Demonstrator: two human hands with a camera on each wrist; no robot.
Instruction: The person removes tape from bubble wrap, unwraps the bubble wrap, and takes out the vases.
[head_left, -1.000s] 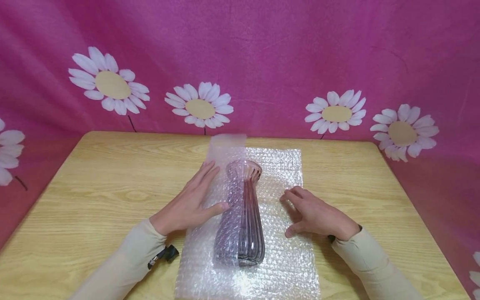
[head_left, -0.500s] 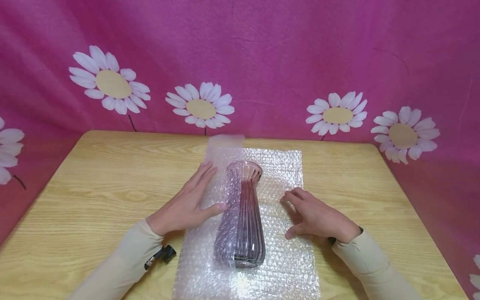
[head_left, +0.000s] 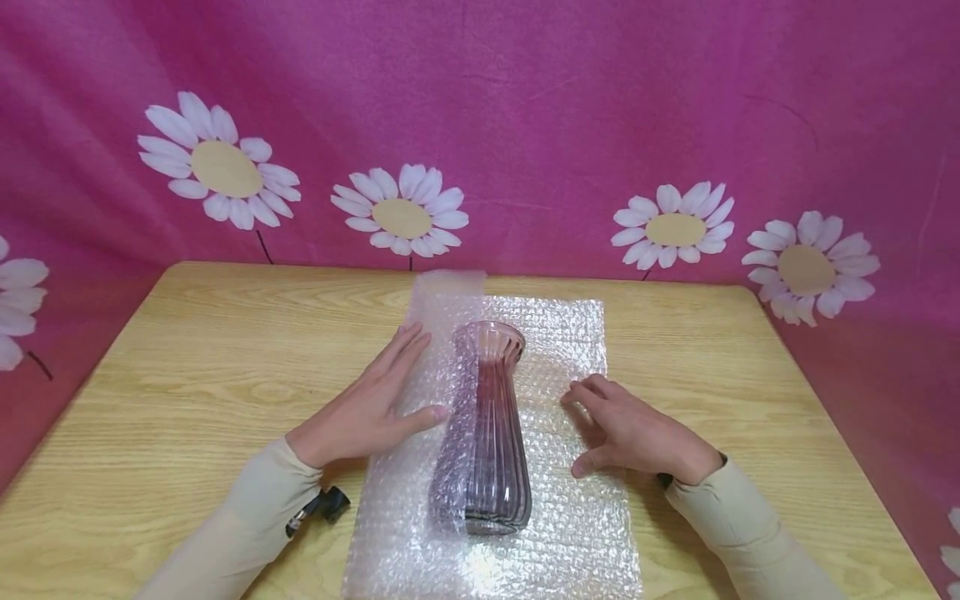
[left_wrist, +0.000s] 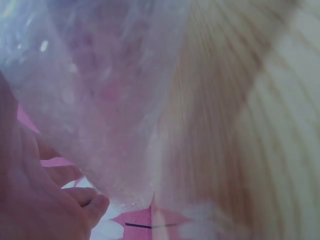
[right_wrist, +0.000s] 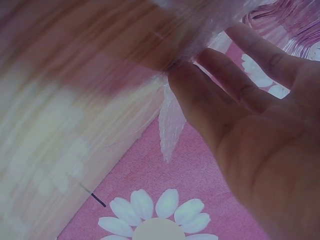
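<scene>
A ribbed glass vase (head_left: 498, 442), pinkish at the neck and grey-purple lower down, lies on a sheet of bubble wrap (head_left: 577, 533). Its mouth points toward the back of the table. The sheet's left part is folded over, and this translucent flap (head_left: 442, 300) covers the vase's left side. My left hand (head_left: 367, 412) rests against the flap's left side, fingers extended and thumb toward the vase. To the right of the vase, my right hand (head_left: 637, 429) touches the wrap with its fingertips, fingers spread and slightly bent. In the right wrist view its fingertips (right_wrist: 182, 75) meet the surface.
A wooden table (head_left: 225, 350) carries everything. Behind it hangs a pink cloth (head_left: 525, 108) printed with white daisies. A small black device (head_left: 330, 504) sits by the left sleeve.
The left hand has shifted slightly left, and the flap's edge has moved left with it, so a bit more of the vase shows uncovered. The right hand stays nearly still.
</scene>
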